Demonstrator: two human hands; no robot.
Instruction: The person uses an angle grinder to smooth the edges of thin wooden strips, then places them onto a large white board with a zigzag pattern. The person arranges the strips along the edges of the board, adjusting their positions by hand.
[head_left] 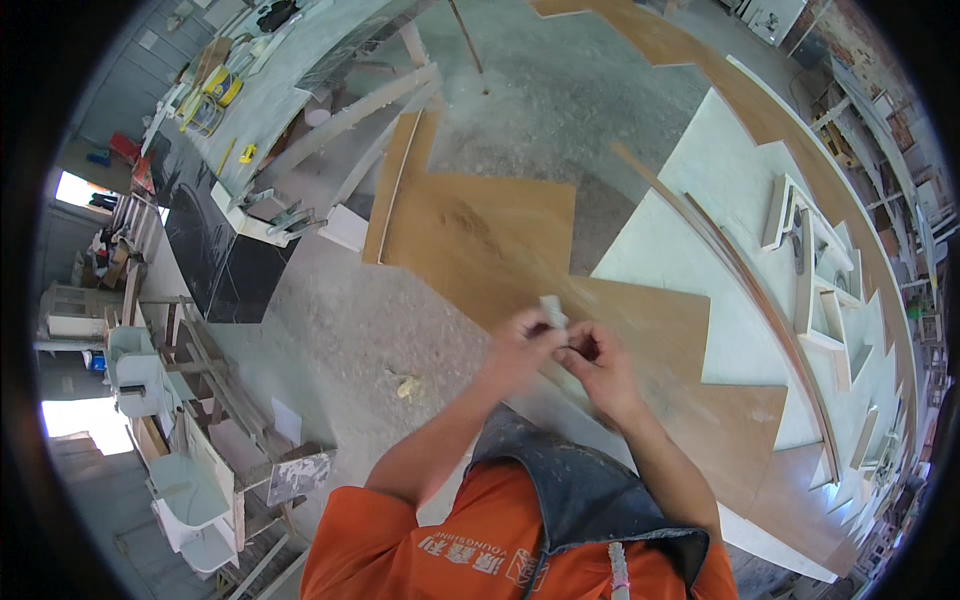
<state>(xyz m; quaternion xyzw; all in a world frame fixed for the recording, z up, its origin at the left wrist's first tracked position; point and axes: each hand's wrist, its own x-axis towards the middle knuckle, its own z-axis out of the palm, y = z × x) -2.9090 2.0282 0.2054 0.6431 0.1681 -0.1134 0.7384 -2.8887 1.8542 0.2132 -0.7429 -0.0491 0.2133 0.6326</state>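
Observation:
In front of my chest, my left hand (520, 350) and my right hand (598, 370) meet with bent fingers over the edge of a brown board (630, 315). A small, pale grey-white piece (552, 310) sticks up between them at my left fingertips. It is too small and blurred to tell its kind. My left hand is closed on it, while my right thumb and fingers pinch together right beside it. What lies in the right pinch is hidden. A dark apron (580, 490) hangs over my orange shirt.
Brown boards run ahead and right, beside white panels (665, 215) with long brown strips (760, 300) and white frames (820, 265). Left stand a black slab (250, 280), a bench with a yellow bucket (222, 87) and tape measure (247, 154). A crumpled lump (407, 387) lies on the floor.

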